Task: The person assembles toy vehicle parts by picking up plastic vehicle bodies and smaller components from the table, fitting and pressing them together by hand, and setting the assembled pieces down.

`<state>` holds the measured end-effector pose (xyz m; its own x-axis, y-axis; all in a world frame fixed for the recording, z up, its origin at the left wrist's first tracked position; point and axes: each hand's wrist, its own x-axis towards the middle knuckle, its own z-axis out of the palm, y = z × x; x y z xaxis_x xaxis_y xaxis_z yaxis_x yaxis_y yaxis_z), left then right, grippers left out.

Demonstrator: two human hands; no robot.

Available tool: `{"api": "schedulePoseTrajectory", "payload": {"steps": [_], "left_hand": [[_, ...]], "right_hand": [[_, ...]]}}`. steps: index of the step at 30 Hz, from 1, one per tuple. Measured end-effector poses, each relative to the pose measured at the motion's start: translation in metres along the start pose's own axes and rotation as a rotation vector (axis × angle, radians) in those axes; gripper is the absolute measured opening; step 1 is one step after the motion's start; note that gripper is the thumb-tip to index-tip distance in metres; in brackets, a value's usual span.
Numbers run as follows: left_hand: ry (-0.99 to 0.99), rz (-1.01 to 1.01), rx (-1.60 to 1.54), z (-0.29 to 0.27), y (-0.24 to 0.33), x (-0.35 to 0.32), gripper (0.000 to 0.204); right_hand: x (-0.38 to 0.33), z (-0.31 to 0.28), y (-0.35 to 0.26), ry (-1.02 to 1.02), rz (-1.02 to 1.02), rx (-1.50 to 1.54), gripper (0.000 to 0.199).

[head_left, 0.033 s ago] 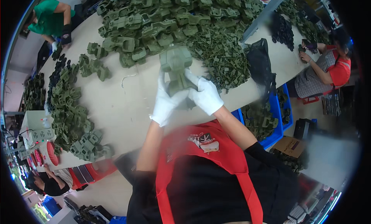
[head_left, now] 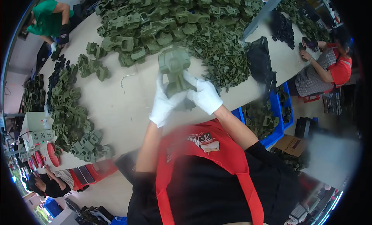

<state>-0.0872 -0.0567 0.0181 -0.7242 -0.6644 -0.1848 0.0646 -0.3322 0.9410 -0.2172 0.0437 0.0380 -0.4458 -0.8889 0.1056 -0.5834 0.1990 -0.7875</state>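
In front of my chest, above the table, I hold an olive-green plastic toy vehicle body (head_left: 175, 64) with both gloved hands. My left hand (head_left: 164, 102), in a white glove, is closed on its left side and lower end. My right hand (head_left: 204, 95), also white-gloved, grips the lower right edge with the thumb up against the part. The body's broad, boxy end points away from me. Its underside and some of my fingertips are hidden.
A large heap of green vehicle bodies (head_left: 155, 27) covers the table's (head_left: 116, 101) far side, with small green pieces (head_left: 221, 58) beside it. More parts (head_left: 69, 108) lie left. Right are a black bag (head_left: 259, 58), blue crates (head_left: 276, 120) and a metal post (head_left: 265, 15). Several people work around.
My hands and the vehicle body have shifted very slightly to the left. The grip looks the same.
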Motion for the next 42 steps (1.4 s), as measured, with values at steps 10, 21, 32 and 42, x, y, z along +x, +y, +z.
{"api": "schedulePoseTrajectory", "payload": {"steps": [10,21,32,42], "left_hand": [[-0.118,-0.124,-0.556,-0.054,-0.042,-0.063,0.085],[0.220,-0.275,-0.525,-0.076,-0.040,-0.035,0.058],[0.489,-0.205,-0.467,-0.051,-0.032,-0.024,0.038],[0.425,-0.124,-0.445,-0.035,-0.016,-0.028,0.047]], "right_hand": [[-0.013,0.113,0.113,-0.293,0.366,-0.132,0.045],[0.166,0.097,0.229,0.155,0.200,-0.876,0.017],[0.113,0.026,0.142,-0.160,0.230,-0.413,0.016],[0.080,0.038,0.130,0.003,0.206,-0.572,0.024]]}}
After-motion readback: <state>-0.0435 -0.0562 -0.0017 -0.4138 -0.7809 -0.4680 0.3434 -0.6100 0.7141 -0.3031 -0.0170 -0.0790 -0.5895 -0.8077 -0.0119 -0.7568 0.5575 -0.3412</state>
